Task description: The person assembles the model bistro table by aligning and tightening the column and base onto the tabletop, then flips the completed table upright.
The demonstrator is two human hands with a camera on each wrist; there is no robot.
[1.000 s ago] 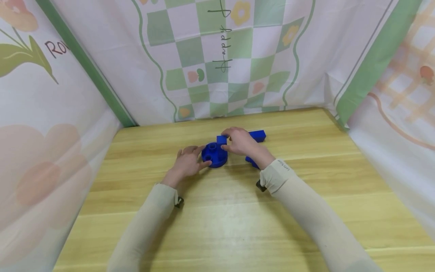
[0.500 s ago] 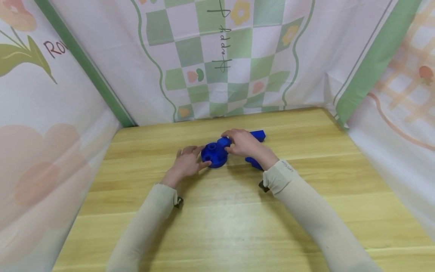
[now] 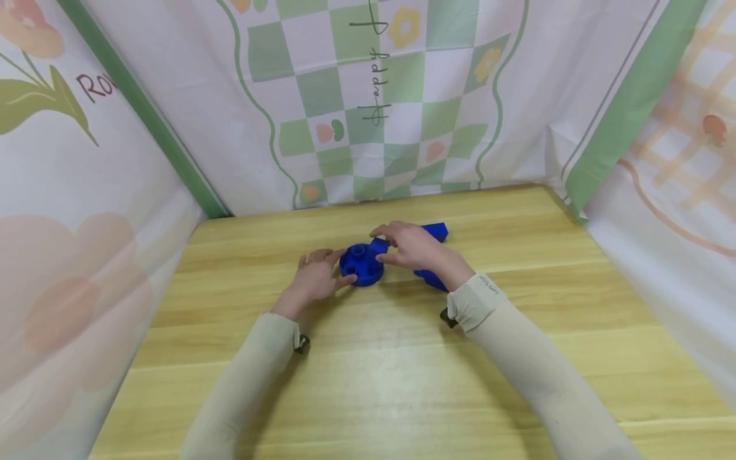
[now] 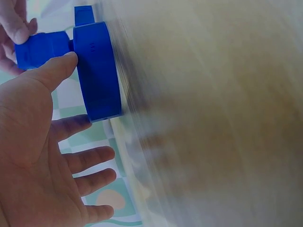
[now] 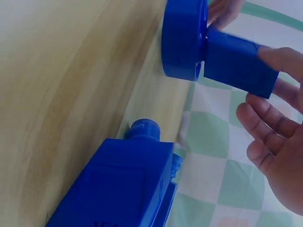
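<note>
A round blue base (image 3: pixel 362 273) with round sockets lies flat on the table. My left hand (image 3: pixel 315 276) holds it at its left side between thumb and index finger, the other fingers spread in the left wrist view. My right hand (image 3: pixel 416 248) pinches a blue rectangular block (image 5: pixel 239 64) by its upper end between thumb and fingers. The block stands on the base's right side, tilted, its lower end at the top face. Whether that end sits inside a socket cannot be seen clearly.
Behind the right hand a long blue bar (image 3: pixel 437 231) lies on the wooden table (image 3: pixel 391 383). Another blue piece (image 3: pixel 431 279) lies by the right wrist; a blue block with a round peg (image 5: pixel 118 184) shows in the right wrist view. Printed cloth (image 3: pixel 379 140) surrounds the table.
The right hand has moved slightly right and nearer, tilting the block rightward on the base. Its top now looks lower. The left hand has kept its place on the base.
</note>
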